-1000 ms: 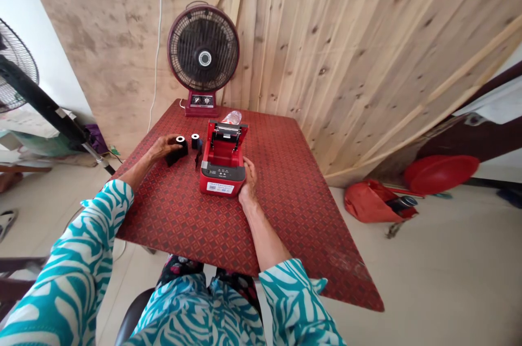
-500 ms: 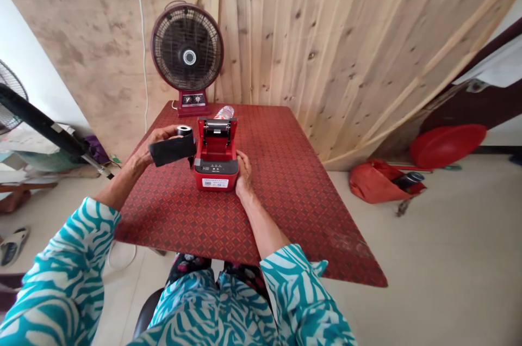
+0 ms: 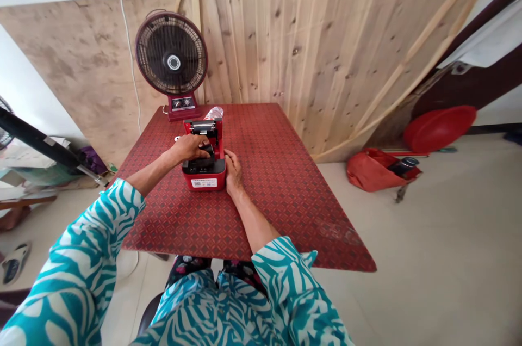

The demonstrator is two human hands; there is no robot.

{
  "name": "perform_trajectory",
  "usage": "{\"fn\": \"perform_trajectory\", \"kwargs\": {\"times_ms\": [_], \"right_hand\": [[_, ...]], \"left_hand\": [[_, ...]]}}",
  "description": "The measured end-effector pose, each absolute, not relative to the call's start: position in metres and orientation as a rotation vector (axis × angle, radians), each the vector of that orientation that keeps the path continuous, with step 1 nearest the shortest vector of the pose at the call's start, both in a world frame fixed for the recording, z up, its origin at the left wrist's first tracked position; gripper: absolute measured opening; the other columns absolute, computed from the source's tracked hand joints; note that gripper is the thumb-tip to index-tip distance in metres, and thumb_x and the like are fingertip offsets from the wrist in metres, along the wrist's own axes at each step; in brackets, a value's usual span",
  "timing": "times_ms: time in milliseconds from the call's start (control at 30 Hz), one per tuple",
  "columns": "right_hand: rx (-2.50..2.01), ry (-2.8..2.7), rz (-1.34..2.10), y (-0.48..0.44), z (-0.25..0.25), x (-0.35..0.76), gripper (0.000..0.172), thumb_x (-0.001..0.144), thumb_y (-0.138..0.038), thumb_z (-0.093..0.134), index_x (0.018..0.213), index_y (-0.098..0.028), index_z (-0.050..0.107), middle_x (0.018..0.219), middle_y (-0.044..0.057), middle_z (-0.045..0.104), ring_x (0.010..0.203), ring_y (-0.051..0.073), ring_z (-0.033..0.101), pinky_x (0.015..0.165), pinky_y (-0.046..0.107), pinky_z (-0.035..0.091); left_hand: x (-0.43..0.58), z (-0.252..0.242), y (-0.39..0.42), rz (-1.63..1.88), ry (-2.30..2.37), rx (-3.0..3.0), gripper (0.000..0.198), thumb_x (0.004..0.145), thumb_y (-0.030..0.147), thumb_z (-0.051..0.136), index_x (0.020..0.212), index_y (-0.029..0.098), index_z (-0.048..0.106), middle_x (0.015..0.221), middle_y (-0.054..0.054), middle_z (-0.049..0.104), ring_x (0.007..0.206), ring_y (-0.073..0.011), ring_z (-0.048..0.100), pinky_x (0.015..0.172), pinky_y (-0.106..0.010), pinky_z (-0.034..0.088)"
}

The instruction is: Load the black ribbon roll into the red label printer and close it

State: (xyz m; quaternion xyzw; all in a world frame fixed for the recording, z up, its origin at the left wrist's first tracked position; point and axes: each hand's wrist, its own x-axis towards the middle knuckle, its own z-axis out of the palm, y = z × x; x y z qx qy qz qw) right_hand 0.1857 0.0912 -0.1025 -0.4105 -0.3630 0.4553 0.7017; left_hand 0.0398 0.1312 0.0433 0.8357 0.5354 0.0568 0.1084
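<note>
A small red printer [image 3: 204, 174] with its lid up stands on the red patterned table [image 3: 265, 199]. My left hand [image 3: 191, 146] is over the printer's open bay, its fingers closed on a black roll [image 3: 207, 151] that sits partly inside. My right hand [image 3: 232, 171] rests flat against the printer's right side, fingers stretched along it. A second small roll is mostly hidden behind my left hand.
A maroon desk fan [image 3: 172, 63] stands at the table's far edge, with a plastic bottle [image 3: 212, 113] lying behind the printer. Wooden boards lean on the wall. A red bag [image 3: 377, 172] and red basin [image 3: 438, 128] are on the floor at the right.
My left hand picked the black roll up from the table's left part and carried it right, over and into the printer's open bay. My right hand stayed at the printer's side.
</note>
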Motion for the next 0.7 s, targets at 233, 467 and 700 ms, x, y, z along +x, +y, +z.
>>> {"fn": "perform_trajectory", "kwargs": {"times_ms": [233,467,700], "right_hand": [[-0.917,-0.823,0.984,0.094,-0.107,0.186,0.039,0.081,-0.053,0.059,0.107,-0.025,0.069,0.111,0.003,0.069,0.114,0.02,0.058,0.101,0.038,0.047],[-0.93,-0.821,0.983,0.092,-0.104,0.186,0.04,0.081,-0.054,0.059,0.107,-0.025,0.069,0.11,0.003,0.07,0.113,0.02,0.058,0.1,0.038,0.048],[-0.931,-0.812,1.016,0.088,-0.101,0.188,0.038,0.08,-0.05,0.059,0.106,-0.024,0.068,0.111,0.004,0.069,0.113,0.02,0.058,0.101,0.039,0.046]], "left_hand": [[0.063,0.037,0.139,-0.226,1.649,2.534,0.028,0.072,0.028,0.076,0.1,0.027,0.077,0.106,-0.009,0.075,0.107,-0.0319,0.067,0.086,-0.034,0.049],[0.044,0.04,0.145,0.013,1.33,2.458,0.019,0.081,0.036,0.064,0.089,0.028,0.078,0.098,-0.002,0.077,0.097,-0.0233,0.069,0.082,-0.028,0.048],[0.001,0.033,0.082,0.689,1.258,2.242,0.047,0.086,0.056,0.058,0.114,0.021,0.073,0.106,-0.006,0.075,0.094,-0.0229,0.068,0.085,-0.032,0.051]]}}
